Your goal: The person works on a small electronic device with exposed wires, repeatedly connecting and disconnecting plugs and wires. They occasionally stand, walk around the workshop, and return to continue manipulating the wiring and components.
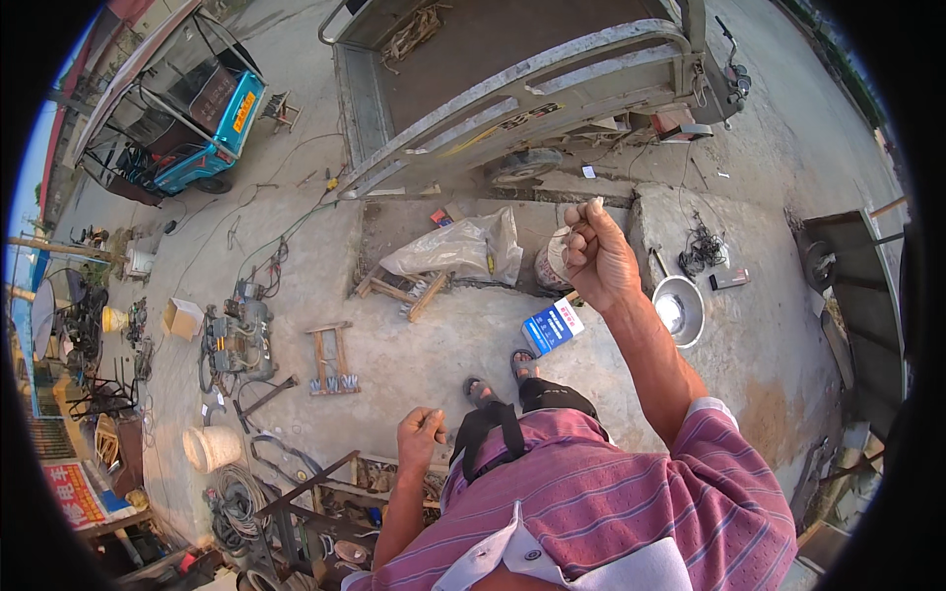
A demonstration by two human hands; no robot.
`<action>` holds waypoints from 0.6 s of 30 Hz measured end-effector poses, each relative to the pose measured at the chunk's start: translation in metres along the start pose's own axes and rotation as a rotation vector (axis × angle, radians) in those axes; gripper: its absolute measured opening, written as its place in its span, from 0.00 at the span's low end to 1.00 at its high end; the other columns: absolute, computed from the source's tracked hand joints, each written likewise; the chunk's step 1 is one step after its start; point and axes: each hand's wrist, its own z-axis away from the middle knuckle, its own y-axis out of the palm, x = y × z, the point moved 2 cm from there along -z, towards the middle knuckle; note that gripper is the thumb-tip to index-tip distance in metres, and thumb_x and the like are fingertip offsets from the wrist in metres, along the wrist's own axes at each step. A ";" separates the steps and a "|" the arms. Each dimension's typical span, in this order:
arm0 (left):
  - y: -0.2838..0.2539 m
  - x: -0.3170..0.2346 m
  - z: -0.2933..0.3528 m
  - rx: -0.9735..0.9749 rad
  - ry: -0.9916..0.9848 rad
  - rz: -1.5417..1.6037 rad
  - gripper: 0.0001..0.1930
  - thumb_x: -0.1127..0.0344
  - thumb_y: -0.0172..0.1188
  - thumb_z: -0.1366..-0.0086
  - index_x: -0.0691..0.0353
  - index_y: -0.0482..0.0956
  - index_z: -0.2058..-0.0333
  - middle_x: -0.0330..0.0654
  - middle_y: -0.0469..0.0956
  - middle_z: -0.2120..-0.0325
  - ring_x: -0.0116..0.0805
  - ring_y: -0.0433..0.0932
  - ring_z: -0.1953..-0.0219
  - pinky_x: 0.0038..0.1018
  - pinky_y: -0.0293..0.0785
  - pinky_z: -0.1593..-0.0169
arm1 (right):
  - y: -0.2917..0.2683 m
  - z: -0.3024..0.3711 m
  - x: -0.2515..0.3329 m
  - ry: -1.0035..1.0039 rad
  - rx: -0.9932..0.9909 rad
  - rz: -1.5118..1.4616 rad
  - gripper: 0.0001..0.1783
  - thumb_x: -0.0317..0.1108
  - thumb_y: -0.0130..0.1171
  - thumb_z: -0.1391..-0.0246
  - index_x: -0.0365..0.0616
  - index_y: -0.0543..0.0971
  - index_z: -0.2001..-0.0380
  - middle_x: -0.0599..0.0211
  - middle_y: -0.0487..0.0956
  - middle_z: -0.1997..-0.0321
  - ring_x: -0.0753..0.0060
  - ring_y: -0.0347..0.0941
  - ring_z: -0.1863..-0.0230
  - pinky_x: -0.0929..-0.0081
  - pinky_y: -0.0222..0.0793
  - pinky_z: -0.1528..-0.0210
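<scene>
Concrete yard, strewn with tools. Right hand raised at one o'clock, fisted on something small and pale, too hidden to name; probably light, best pinched at its exposed tip. Left hand low at seven o'clock, loosely curled, grip apparently empty. Blue box lying below right fist.

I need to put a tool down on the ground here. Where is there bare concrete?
Bare concrete lies between the wooden frame and the sandalled feet, and right of the metal bowl toward the dark panel. It is crowded around the plastic bag and wood scraps, and by the machine and coiled cables.
</scene>
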 end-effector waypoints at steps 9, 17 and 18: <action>-0.034 0.038 -0.009 0.027 -0.152 -0.088 0.11 0.63 0.64 0.31 0.67 0.80 0.58 0.41 0.81 0.72 0.25 0.76 0.76 0.25 0.75 0.69 | 0.005 0.036 -0.005 -0.007 -0.167 -0.169 0.11 0.45 0.58 0.32 0.50 0.79 0.61 0.74 0.86 0.62 0.84 0.82 0.68 0.86 0.72 0.75; -0.027 0.069 -0.019 -0.019 -0.225 -0.199 0.13 0.64 0.63 0.30 0.69 0.79 0.56 0.44 0.81 0.71 0.28 0.77 0.76 0.27 0.76 0.70 | -0.085 0.064 0.013 -0.042 -0.201 0.619 0.12 0.40 0.63 0.35 0.42 0.80 0.64 0.70 0.83 0.67 0.85 0.73 0.76 0.84 0.67 0.75; -0.025 0.078 -0.021 -0.029 -0.259 -0.225 0.13 0.64 0.62 0.30 0.69 0.80 0.56 0.44 0.81 0.71 0.28 0.77 0.76 0.27 0.76 0.71 | -0.104 0.083 0.004 -0.016 -0.186 0.695 0.11 0.38 0.64 0.36 0.40 0.81 0.64 0.69 0.83 0.68 0.85 0.72 0.76 0.83 0.67 0.75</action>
